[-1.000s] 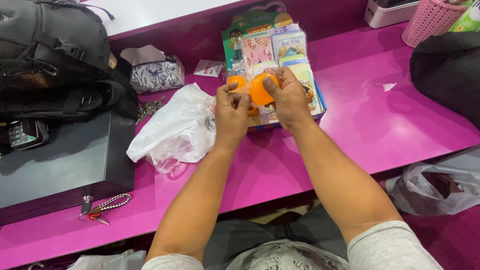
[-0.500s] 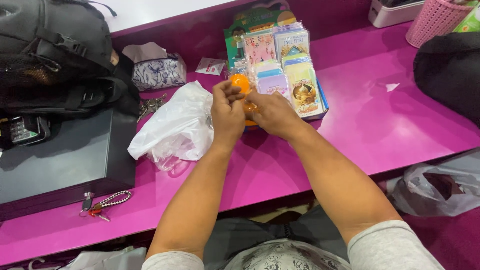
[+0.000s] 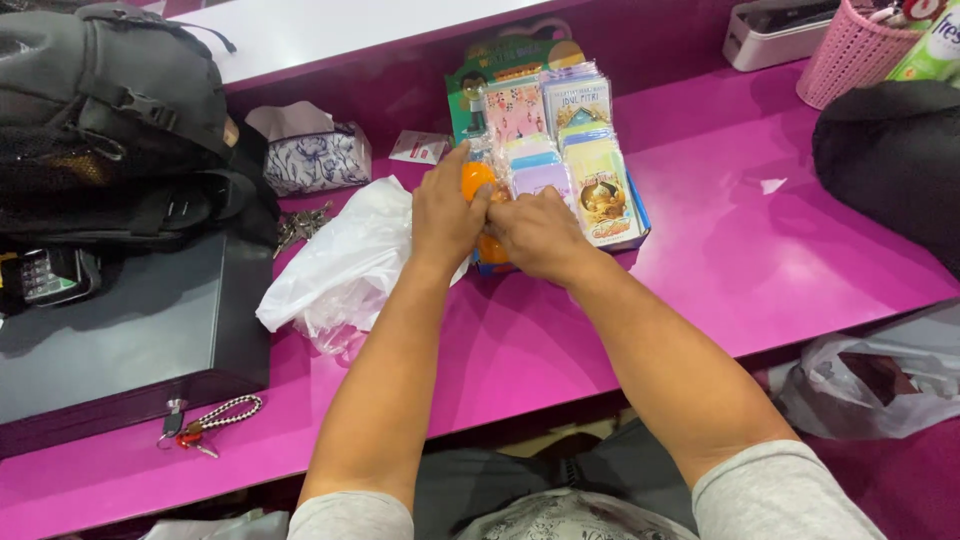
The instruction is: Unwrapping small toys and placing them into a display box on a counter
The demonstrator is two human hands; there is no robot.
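My left hand [image 3: 446, 212] and my right hand [image 3: 541, 235] are pressed together over a magenta counter [image 3: 780, 260]. Between them they grip an orange fruit [image 3: 474, 180]; only its orange top shows above the left thumb, and a second orange bit shows below the hands. The right hand's fingers curl against the fruit from the right. Just behind the hands lies a tray of colourful card packets [image 3: 575, 165]. A crumpled white plastic bag [image 3: 345, 265] lies against the left wrist.
A black cash box [image 3: 130, 330] with keys [image 3: 205, 420] stands at the left, a grey backpack [image 3: 110, 110] on it. A patterned pouch [image 3: 315, 160], a pink basket [image 3: 850, 50], a black bag [image 3: 890, 150] and a grey plastic bag [image 3: 880, 375] surround the counter.
The hands have drawn closer together and covered most of the orange fruit, which showed plainly a second ago. The right hand has moved down and over it.
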